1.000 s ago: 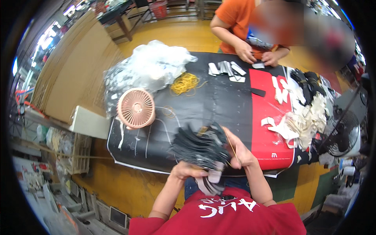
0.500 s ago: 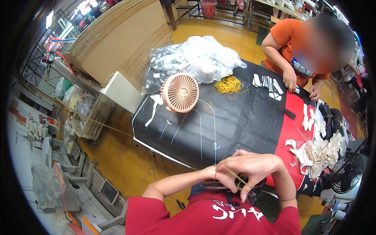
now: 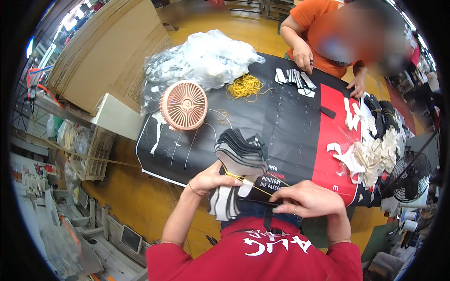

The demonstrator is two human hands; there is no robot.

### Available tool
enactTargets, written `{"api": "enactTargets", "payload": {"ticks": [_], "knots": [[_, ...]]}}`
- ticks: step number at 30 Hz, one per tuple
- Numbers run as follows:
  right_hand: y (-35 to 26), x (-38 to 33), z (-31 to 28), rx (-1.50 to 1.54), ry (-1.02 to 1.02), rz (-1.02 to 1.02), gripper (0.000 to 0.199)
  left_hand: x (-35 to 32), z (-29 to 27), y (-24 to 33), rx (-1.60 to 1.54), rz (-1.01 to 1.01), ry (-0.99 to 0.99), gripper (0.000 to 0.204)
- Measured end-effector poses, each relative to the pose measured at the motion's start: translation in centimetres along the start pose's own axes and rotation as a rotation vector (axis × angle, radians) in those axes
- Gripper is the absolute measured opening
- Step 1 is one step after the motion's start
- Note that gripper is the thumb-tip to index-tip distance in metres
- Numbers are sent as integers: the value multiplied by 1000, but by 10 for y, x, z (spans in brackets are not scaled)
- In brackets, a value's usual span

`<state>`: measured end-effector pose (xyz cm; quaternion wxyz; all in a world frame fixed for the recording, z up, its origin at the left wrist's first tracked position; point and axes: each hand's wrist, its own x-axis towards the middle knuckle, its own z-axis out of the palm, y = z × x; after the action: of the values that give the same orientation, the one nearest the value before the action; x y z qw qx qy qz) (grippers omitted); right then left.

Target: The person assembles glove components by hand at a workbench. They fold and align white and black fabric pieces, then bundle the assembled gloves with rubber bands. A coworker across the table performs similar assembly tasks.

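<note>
My left hand grips a bundle of stacked, curved cut pieces, dark with pale grey-white faces, held upright just off the near edge of the table. A yellow rubber band crosses the bundle's middle and stretches out to the right. Its far end is pinched in the fingers of my right hand, which is apart from the bundle. Farther back on the black table cover lies a tangled heap of yellow rubber bands, with a loose band nearer me.
A pink fan stands at left before a clear plastic bag of pieces. Across the table, a co-worker in orange has hands near small white-and-black strips. Cream cut pieces and a black fan are at right.
My hands, earlier close together over the band at my front, are now apart. The left has brought the bundle up and left; the right has drawn the band out. The view has shifted.
</note>
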<state>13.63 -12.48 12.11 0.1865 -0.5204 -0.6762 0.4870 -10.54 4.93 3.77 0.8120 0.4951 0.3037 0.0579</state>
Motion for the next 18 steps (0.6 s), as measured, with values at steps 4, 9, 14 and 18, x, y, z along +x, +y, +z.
{"api": "enactTargets", "payload": {"ticks": [4, 9, 14, 18], "knots": [[37, 32, 8, 249, 341, 133, 28, -2, 2, -9, -14, 101, -65, 74], [72, 35, 14, 224, 570, -128, 29, -16, -15, -30, -244, 99, -311, 81], [64, 48, 27, 513, 414, -87, 86, -26, 6, -36, -225, -205, -268, 55], [37, 56, 54, 954, 268, -429, 142, -30, 18, -22, 179, 114, -195, 56]]}}
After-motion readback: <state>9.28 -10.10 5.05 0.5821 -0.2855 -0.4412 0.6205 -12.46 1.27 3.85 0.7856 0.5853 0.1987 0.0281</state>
